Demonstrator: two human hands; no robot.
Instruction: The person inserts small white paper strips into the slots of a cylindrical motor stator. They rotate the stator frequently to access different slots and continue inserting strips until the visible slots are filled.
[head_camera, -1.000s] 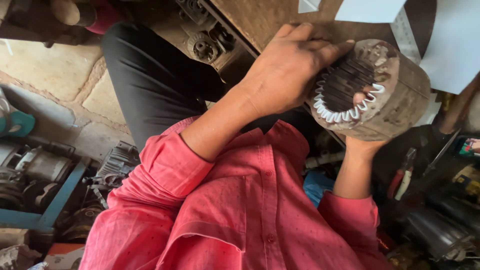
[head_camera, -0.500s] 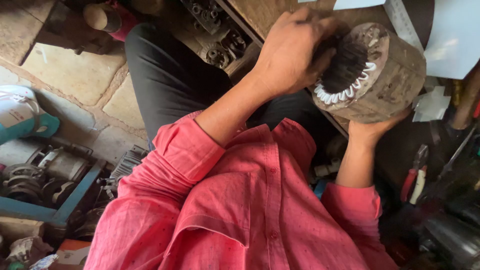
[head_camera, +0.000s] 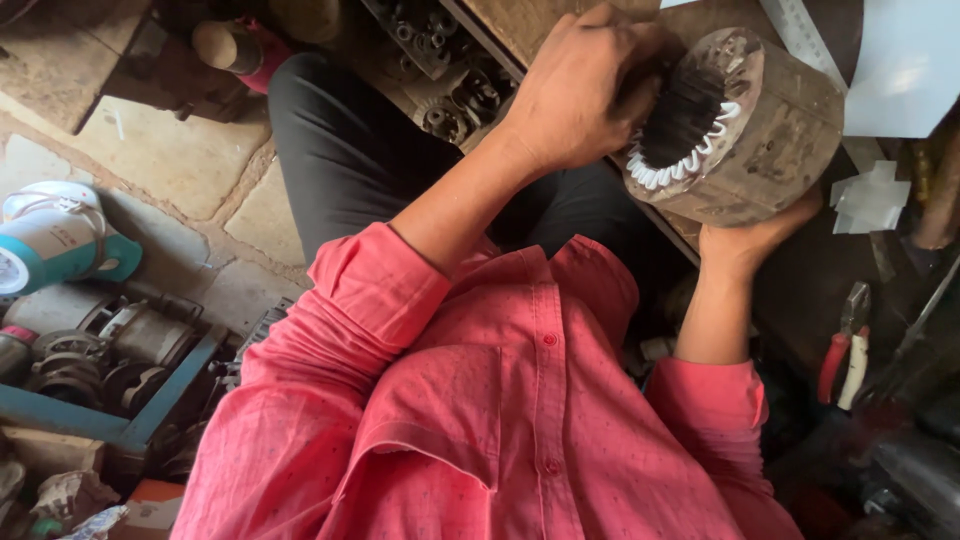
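Observation:
A rusty brown cylindrical motor stator (head_camera: 770, 140) with white insulation strips lining its slots lies tilted at the upper right, its bore facing me. My left hand (head_camera: 575, 95) grips its near rim, the fingers curled over the edge into the dark bore. My right hand (head_camera: 755, 235) cups the stator from underneath. Both arms reach out of my pink shirt sleeves, above my black trousers (head_camera: 350, 150).
Pliers with red and white handles (head_camera: 843, 350) lie at the right. White paper sheets (head_camera: 900, 60) and cut paper pieces (head_camera: 868, 196) sit beside the stator. Metal gears (head_camera: 450, 95) are at the top. A teal and white appliance (head_camera: 60, 240) and motor parts (head_camera: 100, 350) lie left on the stone floor.
My left hand has slid from the stator's side onto its rim, with the fingers now reaching into the bore. The stator has tipped slightly, and my view has shifted a little.

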